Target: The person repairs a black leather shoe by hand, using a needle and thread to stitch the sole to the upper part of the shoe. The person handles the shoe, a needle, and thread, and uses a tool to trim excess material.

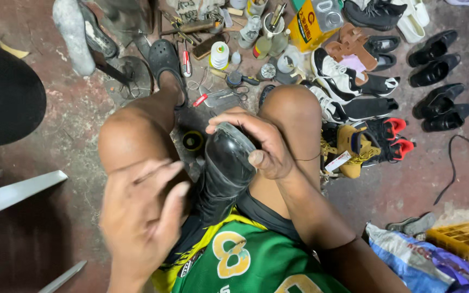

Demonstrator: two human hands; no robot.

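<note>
While the right hand (261,144) grips a black shoe (225,173) propped between the knees, the left hand (139,217) hovers open, blurred, holding nothing. Shoe rows (365,92) crowd the right floor edge; bare floor (71,135) lies left. A yellow-orange package (306,27) stands at top, a yellow crate (462,239) bottom right.

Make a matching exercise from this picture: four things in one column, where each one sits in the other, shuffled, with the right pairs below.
Things
1. black shoe
2. yellow crate
3. tan boot
4. white thread spool

Places
A. bottom right corner of the floor
B. among the tools beyond the knees
C. gripped by the right hand, between the knees
D. floor beside the right knee, next to black and red sneakers

Pairs: 1-C, 2-A, 3-D, 4-B
</note>
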